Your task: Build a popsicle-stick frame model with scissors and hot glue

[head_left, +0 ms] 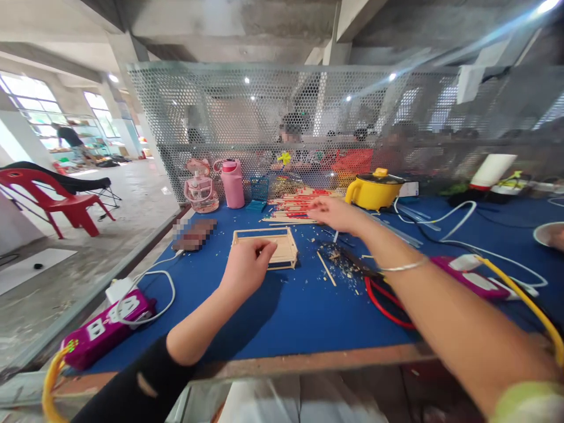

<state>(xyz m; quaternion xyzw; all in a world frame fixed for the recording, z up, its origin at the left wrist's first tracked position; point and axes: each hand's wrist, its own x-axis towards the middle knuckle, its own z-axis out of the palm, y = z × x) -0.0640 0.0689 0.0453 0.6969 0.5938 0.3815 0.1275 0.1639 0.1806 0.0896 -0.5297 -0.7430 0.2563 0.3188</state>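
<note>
A small tray-like frame of pale wooden sticks (288,249) lies on the blue table, with raised rails at its edges. My left hand (249,264) is over its front left part, thumb and fingers pinched together; whatever is between them is hidden. Farther back, my right hand (332,212) reaches to the right side of a pile of thin wooden sticks with red wrappers or bands (293,204). Its fingers are bent together at the sticks, and I cannot make out what they hold. A loose stick (326,268) lies right of the frame.
Pliers-like tool with red handles (388,296) lies among wood scraps. Behind stand a pink bottle (232,185), a clear pink-lidded jug (201,194) and a yellow pot (374,191). Purple power strips (108,329) and cables flank both sides. A perforated metal screen (247,117) closes the back.
</note>
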